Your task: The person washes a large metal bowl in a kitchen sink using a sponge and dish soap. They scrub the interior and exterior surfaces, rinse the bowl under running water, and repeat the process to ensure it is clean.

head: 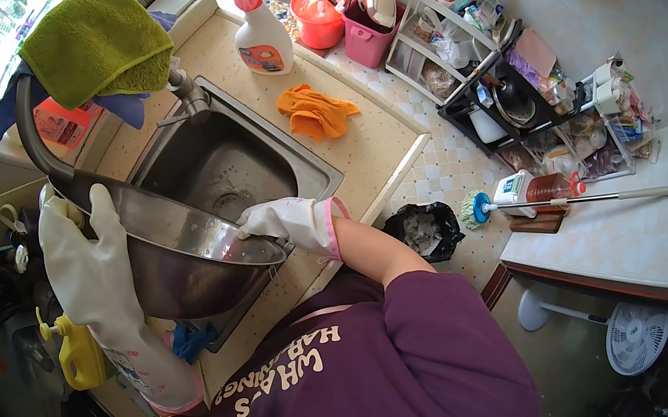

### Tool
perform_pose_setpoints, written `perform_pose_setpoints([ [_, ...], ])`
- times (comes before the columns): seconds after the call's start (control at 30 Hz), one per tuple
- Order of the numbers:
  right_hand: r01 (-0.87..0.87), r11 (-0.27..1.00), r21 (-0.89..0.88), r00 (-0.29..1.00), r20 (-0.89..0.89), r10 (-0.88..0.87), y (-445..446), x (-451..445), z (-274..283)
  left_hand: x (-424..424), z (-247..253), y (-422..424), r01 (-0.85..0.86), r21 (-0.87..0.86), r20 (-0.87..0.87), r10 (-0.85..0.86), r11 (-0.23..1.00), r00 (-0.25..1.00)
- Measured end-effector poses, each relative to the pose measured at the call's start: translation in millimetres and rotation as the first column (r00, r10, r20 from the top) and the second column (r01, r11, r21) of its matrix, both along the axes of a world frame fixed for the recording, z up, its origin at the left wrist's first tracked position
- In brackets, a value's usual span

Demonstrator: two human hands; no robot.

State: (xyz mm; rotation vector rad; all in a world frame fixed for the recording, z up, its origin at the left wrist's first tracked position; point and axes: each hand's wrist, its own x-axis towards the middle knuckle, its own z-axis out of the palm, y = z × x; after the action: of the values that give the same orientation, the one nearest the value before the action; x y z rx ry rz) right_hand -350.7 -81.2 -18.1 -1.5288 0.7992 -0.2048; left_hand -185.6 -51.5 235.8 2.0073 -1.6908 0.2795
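Note:
A large stainless-steel basin [187, 280] is tilted over the near side of a metal sink [239, 149]. My left hand [89, 262], in a long white rubber glove with a printed cuff, grips its left end, thumb over the rim. My right hand [286, 224], in a white glove with a pink-edged cuff, is at the right end, fingertips curled over the rim against the inner wall; its thumb is hidden. A gooseneck tap [37, 135] arches above the basin, draped with a green towel [96, 43]. Drops of water dot the sink floor.
On the counter are a spray bottle [262, 36], a crumpled orange cloth [316, 114] and a blue cloth [191, 341]. A yellow pump bottle [78, 358] stands near my left forearm. A black-lined bin [424, 232], a mop [575, 196] and loaded shelves [444, 37] are on my right.

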Motion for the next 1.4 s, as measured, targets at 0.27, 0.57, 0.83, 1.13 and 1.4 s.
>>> perform_pose_setpoints([
  [0.27,0.119,0.993,0.024,0.991,0.061,-0.120,-1.8,12.6,-37.1,9.0,-10.8,11.6,0.058,-0.164,0.006,-0.058,0.985,0.998],
  [0.57,0.381,0.754,0.536,0.801,0.216,-0.558,-14.8,23.5,-45.2,63.0,-34.4,62.0,-0.076,-0.162,-0.415,0.002,0.984,0.910],
  [0.83,0.598,0.713,0.367,0.750,0.059,-0.659,-30.8,-1.1,-2.7,130.1,-129.3,98.9,-0.280,-0.042,-0.529,0.216,0.959,0.821],
  [1.13,0.601,0.766,0.227,0.775,0.070,-0.628,-36.5,8.1,-20.6,142.5,-194.9,112.6,-0.443,-0.014,-0.614,0.342,0.896,0.711],
  [1.4,0.342,0.886,-0.313,0.790,-0.415,-0.452,-40.5,8.7,8.1,146.7,-218.5,124.6,-0.491,0.000,-0.603,0.392,0.871,0.695],
])
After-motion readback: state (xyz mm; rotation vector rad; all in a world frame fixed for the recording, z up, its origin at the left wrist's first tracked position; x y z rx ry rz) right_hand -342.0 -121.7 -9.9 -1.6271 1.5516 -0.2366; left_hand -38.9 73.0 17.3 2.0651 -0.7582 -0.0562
